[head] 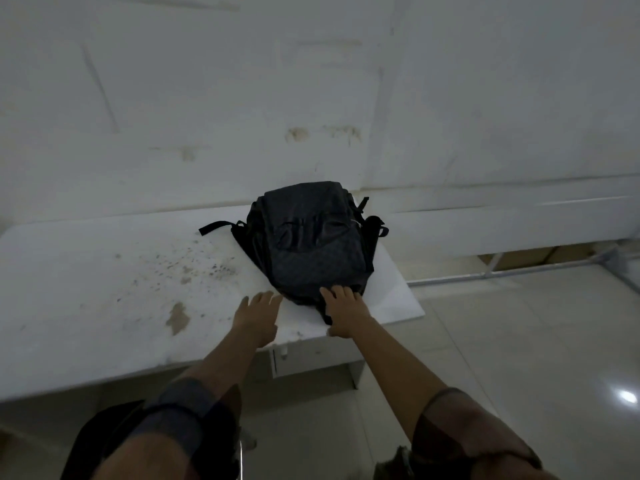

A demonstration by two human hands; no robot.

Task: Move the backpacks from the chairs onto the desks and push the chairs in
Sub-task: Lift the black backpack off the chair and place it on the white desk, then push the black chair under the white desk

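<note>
Dim room, white wall [311,81] marked with brownish scuffs; pale tiled floor [502,341] at right with one bright light reflection. White desk [86,306] runs along the wall, top stained with dark speckles and a tan chipped patch near the front edge. A second white surface [502,223] continues to the right, set apart by a gap, metal frame visible below it.

Black backpack [311,240] lies flat on the desk's right end, close to the right corner, far end near the wall. One strap [214,227] trails left across the desktop; strap loops stick out at its right side.

Left hand [256,315]: fingers straight and slightly spread, palm down on or just above the desktop, just beside the backpack's near left corner, holding nothing; contact with the bag cannot be confirmed. Right hand [343,311]: fingers extended and resting on the backpack's near edge, thumb low by the desk's front edge; no curl round the fabric visible.

Dark chair [114,434] shows in part at lower left, under the left forearm, in front of the desk.
</note>
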